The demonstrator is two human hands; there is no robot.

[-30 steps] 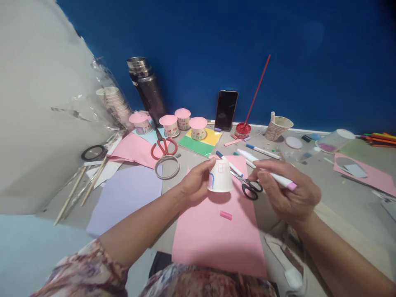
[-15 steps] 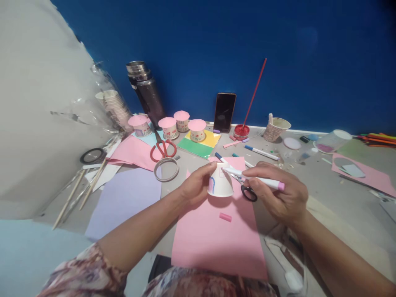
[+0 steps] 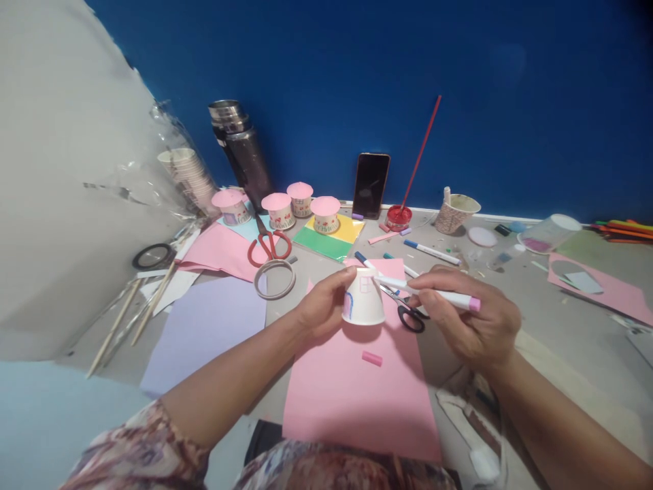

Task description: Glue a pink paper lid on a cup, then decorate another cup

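Here, the left hand (image 3: 321,303) is closed around a small white paper cup (image 3: 363,304), held upside down over a pink paper sheet (image 3: 357,401) on the table (image 3: 561,320), with the thumb on top. The cup sits just left of the right hand (image 3: 472,325), which grips a white marker (image 3: 433,292). The marker lies almost level, its long axis running left to right; the tip meets the cup's upper right edge and the pink end points away. Black-handled scissors (image 3: 409,312) lie between the hands. A loose pink cap (image 3: 372,358) rests on the sheet near the cup.
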